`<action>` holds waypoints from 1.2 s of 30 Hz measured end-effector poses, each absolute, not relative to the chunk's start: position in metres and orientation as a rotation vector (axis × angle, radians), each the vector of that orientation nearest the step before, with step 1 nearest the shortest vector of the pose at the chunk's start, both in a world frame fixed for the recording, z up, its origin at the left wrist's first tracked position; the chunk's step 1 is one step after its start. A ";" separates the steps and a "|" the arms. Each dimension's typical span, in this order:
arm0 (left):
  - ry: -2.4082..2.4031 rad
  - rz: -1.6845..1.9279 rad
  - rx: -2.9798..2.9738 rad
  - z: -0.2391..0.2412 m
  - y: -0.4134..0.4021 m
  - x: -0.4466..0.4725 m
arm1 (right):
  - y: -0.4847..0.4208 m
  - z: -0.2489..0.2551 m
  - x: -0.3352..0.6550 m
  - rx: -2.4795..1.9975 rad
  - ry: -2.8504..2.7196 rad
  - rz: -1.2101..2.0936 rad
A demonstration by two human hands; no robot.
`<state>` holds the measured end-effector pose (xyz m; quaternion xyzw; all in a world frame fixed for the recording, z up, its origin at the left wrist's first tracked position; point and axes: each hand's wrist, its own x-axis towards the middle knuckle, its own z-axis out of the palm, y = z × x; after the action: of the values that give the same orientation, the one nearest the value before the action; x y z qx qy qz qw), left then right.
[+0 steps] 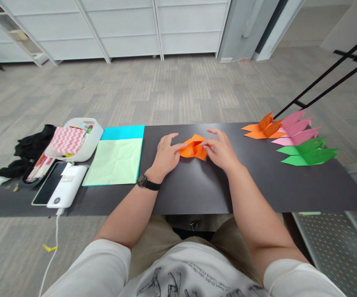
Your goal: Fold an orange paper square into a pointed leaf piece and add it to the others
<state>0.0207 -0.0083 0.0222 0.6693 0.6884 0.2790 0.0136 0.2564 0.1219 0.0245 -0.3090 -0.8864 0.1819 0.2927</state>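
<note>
A folded piece of orange origami paper (193, 147) rests on the dark table in front of me, with an opening in its middle. My left hand (166, 153) is at its left side, the thumb on the paper's edge and the other fingers stretched out. My right hand (221, 149) is at the right side, thumb and a finger pinching the paper's right edge, its index finger raised. Finished paper shapes stand to the right: an orange one (265, 127), pink ones (299, 128) and green ones (308, 152).
Left of my hands lies a stack of pale green paper (116, 161) over blue sheets (124, 132). Beyond it are a white basket (91, 142), a white power bank (68, 187) with a cable, a phone (48, 185) and black cloth (36, 140). The dark table (193, 194) is narrow.
</note>
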 end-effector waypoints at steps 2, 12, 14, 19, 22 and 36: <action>2.126 0.835 2.115 0.023 -0.009 0.022 | 0.122 0.023 0.256 -0.828 -2.353 0.471; 2.107 0.618 2.152 0.027 -0.013 0.029 | 0.122 0.022 0.255 -0.836 -2.340 0.461; 2.140 0.601 2.116 0.025 -0.014 0.030 | 0.123 0.021 0.255 -0.842 -2.334 0.467; 2.189 0.607 2.046 0.025 -0.011 0.028 | 0.124 0.018 0.256 -0.879 -2.330 0.473; 2.193 0.635 2.047 0.024 -0.010 0.026 | 0.124 0.017 0.257 -0.913 -2.325 0.471; 2.191 0.666 1.969 0.021 -0.008 0.029 | 0.138 -0.007 0.253 -1.129 -2.232 0.571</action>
<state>0.0290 -0.0084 0.0208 0.6507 0.7242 0.2201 0.0608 0.2531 0.1385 -0.0074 -0.4219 -0.8341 0.2135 0.2843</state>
